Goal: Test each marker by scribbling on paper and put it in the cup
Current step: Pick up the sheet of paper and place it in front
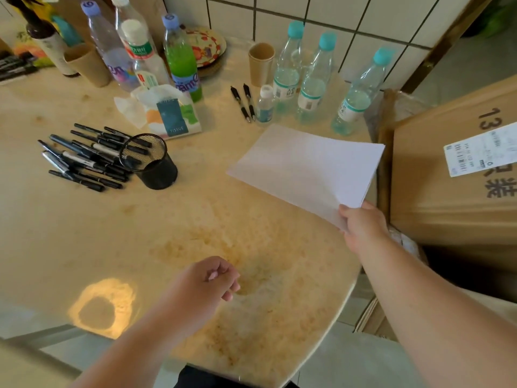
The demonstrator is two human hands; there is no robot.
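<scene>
A thin stack of white paper (305, 166) hovers over the right side of the beige table (84, 233), and my right hand (362, 225) pinches its near right corner. My left hand (208, 278) hangs over the table's near middle with loosely curled fingers and holds nothing. A black mesh cup (152, 163) stands at the left centre. Several black markers (84, 158) lie in a loose pile just left of the cup. Two more black pens (243, 103) lie farther back, near the bottles.
Several plastic bottles (310, 79) line the back right and back left. A tissue pack (165, 113) lies behind the mesh cup, and two brown paper cups (261, 63) stand at the back. A large cardboard box (453, 175) sits off the table's right edge.
</scene>
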